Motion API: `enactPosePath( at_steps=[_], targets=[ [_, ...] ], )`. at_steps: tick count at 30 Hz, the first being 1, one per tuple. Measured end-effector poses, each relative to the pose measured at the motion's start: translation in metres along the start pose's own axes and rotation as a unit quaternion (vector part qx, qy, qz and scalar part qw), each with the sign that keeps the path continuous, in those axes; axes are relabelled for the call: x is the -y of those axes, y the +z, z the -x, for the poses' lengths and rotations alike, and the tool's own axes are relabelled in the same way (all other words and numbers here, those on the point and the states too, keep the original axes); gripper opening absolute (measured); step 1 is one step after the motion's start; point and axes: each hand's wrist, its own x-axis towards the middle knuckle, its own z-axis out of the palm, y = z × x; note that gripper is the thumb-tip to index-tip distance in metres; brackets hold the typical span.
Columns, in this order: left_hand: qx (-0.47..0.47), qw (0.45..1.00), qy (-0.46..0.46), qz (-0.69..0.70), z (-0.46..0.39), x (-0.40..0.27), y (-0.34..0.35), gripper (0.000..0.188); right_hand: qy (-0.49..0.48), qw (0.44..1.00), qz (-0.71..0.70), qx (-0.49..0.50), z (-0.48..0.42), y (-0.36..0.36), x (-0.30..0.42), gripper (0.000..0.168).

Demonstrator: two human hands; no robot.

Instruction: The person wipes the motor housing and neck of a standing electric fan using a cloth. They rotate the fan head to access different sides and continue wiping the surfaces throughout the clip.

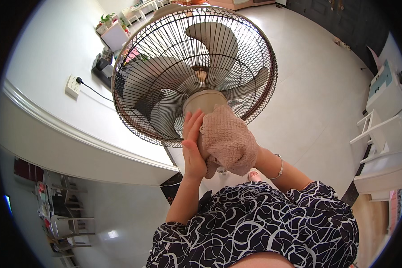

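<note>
An electric fan with a round wire guard (pixel 194 75) and grey blades stands before me, its beige motor housing (pixel 205 101) towards me. My left hand (pixel 193 145) lies against the left side of the housing, fingers extended and close together. Over the housing's right side is a pinkish-brown textured cloth (pixel 229 140). My right hand is hidden under the cloth; only the wrist and forearm, with a silver bangle, come out at its right. Whether the fingers grip the cloth is covered.
A power strip (pixel 72 86) with a black plug and cord is on the white wall at left. Potted plants (pixel 106 20) stand on a cabinet behind the fan. White furniture (pixel 372 134) lines the right side; chairs (pixel 68 226) are at lower left.
</note>
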Motion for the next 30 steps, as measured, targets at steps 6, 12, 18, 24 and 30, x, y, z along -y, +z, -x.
enactPosePath(
  at_steps=[6,12,18,24,30],
  targets=[
    [0.003,1.0,0.001,-0.001,0.002,0.0,-0.003,0.077,0.001,0.994,-0.1,-0.042,-0.006,-0.014,0.018,0.066],
    [-0.001,1.0,0.019,-0.016,0.002,0.0,-0.004,0.059,0.112,0.978,-0.171,-0.042,0.004,-0.014,-0.007,0.072],
    [-0.015,1.0,0.009,-0.001,0.002,0.002,0.003,0.043,-0.034,0.999,0.03,-0.019,-0.039,-0.038,-0.003,0.052],
    [-0.025,1.0,0.001,-0.001,0.003,0.003,0.008,0.043,0.03,0.997,0.059,0.025,-0.05,-0.046,0.009,0.054],
    [-0.02,0.999,0.027,-0.015,0.004,0.004,0.005,0.044,0.1,0.993,0.003,0.067,-0.053,-0.046,0.003,0.054]
  ],
)
